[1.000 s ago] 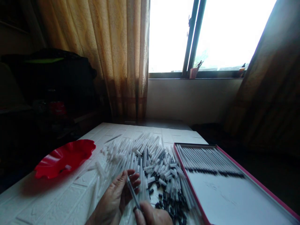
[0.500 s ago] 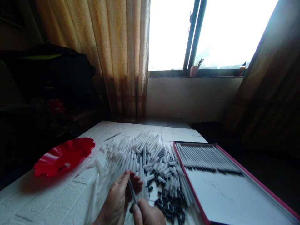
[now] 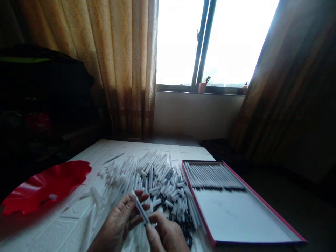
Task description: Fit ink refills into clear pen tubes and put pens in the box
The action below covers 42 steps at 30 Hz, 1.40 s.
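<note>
My left hand (image 3: pixel 119 215) pinches the upper end of a pen (image 3: pixel 141 210) between thumb and fingers, its other fingers curled loosely behind. My right hand (image 3: pixel 168 232) grips the pen's lower end. The pen has a clear barrel with a dark refill inside, and it slants up to the left. Beyond both hands spreads a heap of clear pen barrels (image 3: pixel 128 175). Translucent pen caps (image 3: pixel 173 194) lie on the heap's right side, above small black pieces, partly hidden by my right hand.
Right of the heap lies a shallow pink-edged box (image 3: pixel 236 224) with a row of pens (image 3: pixel 212 175) along its far side. A red wavy-rimmed dish (image 3: pixel 65 171) sits on the left of the white brick-patterned table (image 3: pixel 89 150). A window and curtains stand behind.
The view has turned to the right, so the surroundings sit further left. Between my hands the pen now shows more of its length, with a pale upper end visible.
</note>
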Motion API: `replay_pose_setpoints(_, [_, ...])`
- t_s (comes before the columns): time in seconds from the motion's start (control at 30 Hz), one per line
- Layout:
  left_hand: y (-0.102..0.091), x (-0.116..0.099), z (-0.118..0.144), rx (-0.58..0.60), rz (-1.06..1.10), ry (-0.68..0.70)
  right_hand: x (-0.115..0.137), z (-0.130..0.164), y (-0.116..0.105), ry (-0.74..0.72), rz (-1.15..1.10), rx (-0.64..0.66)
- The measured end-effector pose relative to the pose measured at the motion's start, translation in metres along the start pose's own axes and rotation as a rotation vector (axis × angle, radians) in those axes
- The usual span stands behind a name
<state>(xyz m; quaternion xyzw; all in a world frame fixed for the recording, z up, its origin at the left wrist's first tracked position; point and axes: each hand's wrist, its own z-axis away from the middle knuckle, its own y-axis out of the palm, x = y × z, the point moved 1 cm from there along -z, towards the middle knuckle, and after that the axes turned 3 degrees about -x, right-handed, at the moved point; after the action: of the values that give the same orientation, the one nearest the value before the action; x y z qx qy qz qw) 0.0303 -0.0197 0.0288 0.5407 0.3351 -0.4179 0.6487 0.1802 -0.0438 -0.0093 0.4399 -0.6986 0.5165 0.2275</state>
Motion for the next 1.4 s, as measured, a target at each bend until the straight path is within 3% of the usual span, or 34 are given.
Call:
replay_pose_setpoints(0.1, [-0.008, 0.002, -0.007, 0.011, -0.057, -0.014, 0.005, -0.008, -0.035, 0.012, 0.009, -0.045])
replay_pose_setpoints(0.2, [-0.014, 0.004, -0.012, -0.008, -0.117, 0.0, -0.004, -0.024, -0.086, 0.083, 0.078, -0.129])
replay_pose_setpoints(0.33, [-0.014, 0.005, -0.012, -0.028, -0.187, 0.063, -0.043, -0.057, -0.155, 0.324, 0.302, -0.202])
replay_pose_setpoints(0.43, [-0.012, 0.007, -0.012, -0.052, -0.212, 0.123, -0.074, -0.08, -0.183, 0.499, 0.466, -0.219])
replay_pose_setpoints(0.53, [-0.017, 0.008, -0.017, -0.074, -0.217, 0.175, -0.094, -0.096, -0.184, 0.611, 0.608, -0.197])
replay_pose_setpoints(0.63, [-0.027, 0.008, -0.026, -0.092, -0.227, 0.2, -0.099, -0.105, -0.171, 0.651, 0.708, -0.171])
replay_pose_setpoints(0.8, [-0.038, 0.006, -0.036, -0.127, -0.257, 0.218, -0.095, -0.113, -0.15, 0.634, 0.816, -0.117])
replay_pose_setpoints(0.97, [-0.04, 0.004, -0.037, -0.13, -0.26, 0.239, -0.093, -0.115, -0.144, 0.609, 0.885, -0.058])
replay_pose_setpoints(1.4, [-0.039, -0.034, -0.036, -0.281, -0.284, 0.444, -0.085, -0.117, -0.14, 0.596, 0.978, 0.04])
